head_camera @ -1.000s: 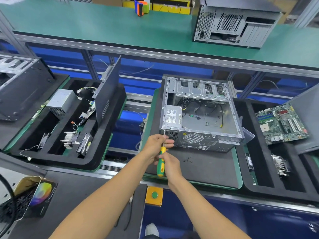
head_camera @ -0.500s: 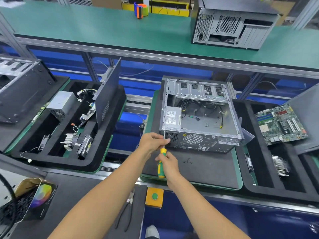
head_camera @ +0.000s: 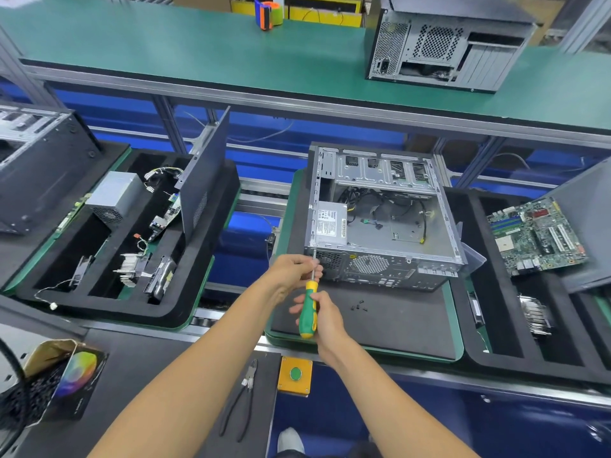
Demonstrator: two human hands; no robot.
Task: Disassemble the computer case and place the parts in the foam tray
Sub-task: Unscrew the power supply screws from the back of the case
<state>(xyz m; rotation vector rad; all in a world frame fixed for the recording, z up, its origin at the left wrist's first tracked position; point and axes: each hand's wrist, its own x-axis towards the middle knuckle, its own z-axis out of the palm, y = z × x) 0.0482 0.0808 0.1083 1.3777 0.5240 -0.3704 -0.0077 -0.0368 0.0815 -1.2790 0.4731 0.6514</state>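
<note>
An open grey computer case [head_camera: 380, 223] lies on its side on a black foam pad [head_camera: 396, 319], with its power supply [head_camera: 330, 223] and cables inside. My right hand [head_camera: 322, 320] grips the green and yellow handle of a screwdriver [head_camera: 309, 309]. Its tip meets the case's near left corner. My left hand [head_camera: 294, 271] pinches the metal shaft just below that corner. A few small black screws [head_camera: 358, 305] lie on the pad. The foam tray [head_camera: 496, 325] on the right holds a motherboard [head_camera: 535, 236] and a heatsink [head_camera: 535, 315].
A second foam tray [head_camera: 109, 292] at left holds a power supply, side panel and small parts. Pliers [head_camera: 244, 401] and an orange box with a green button [head_camera: 295, 375] lie at the near edge. Another case [head_camera: 446, 44] stands on the green shelf behind.
My right hand's fingers have shifted round the screwdriver handle. My left hand stays on the shaft, and the case has not moved.
</note>
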